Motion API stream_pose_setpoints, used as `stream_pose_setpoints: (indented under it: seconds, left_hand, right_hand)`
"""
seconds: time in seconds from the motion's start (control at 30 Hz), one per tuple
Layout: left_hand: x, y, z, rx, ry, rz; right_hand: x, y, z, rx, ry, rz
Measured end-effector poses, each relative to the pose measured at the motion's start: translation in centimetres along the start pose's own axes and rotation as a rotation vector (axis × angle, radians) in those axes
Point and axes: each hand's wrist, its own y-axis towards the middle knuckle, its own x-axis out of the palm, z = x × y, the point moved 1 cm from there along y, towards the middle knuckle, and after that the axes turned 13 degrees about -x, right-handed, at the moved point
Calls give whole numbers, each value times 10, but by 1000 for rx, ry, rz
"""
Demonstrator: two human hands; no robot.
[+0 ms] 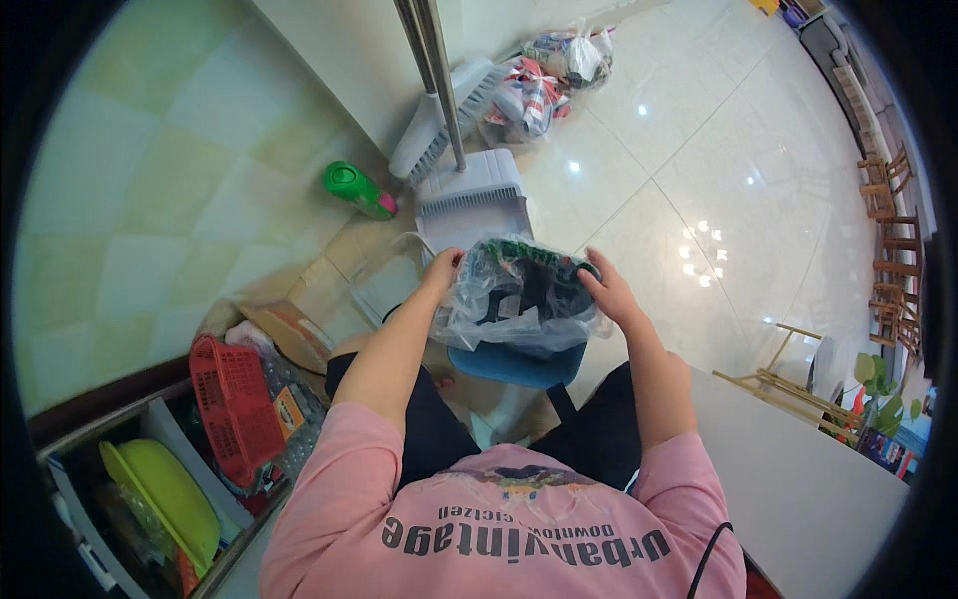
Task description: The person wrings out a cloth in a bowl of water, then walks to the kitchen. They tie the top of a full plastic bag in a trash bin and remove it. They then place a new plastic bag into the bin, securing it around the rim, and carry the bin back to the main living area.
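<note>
A clear plastic bag [516, 322] lies bunched over the mouth of a blue plastic bin [516, 365] between my knees. Dark items [542, 281] and green printed wrapping show inside the bag; what they are I cannot tell. My left hand [443, 271] grips the bag's left edge, its fingertips partly hidden by the plastic. At the opposite side my right hand [612, 290] pinches the bag's upper right rim between thumb and fingers. Just beyond the bag rests a white long-handled dustpan [479, 180].
A broom [434, 127] leans by the wall near a green bottle [359, 191]. Filled plastic bags [528, 105] sit on the tiled floor behind. A red basket [236, 408] and a lime-green basin [161, 502] are at left; a white tabletop [786, 479] borders my right side.
</note>
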Motion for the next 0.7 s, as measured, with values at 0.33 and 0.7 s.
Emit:
stream_pose_setpoints:
  seconds: [0.33, 0.7]
  left_hand:
    - [-14, -192, 114, 571, 776, 254]
    - [25, -206, 87, 466, 821, 122]
  right_hand:
    - [-13, -75, -113, -587, -560, -420]
    - [5, -97, -88, -413, -601, -466]
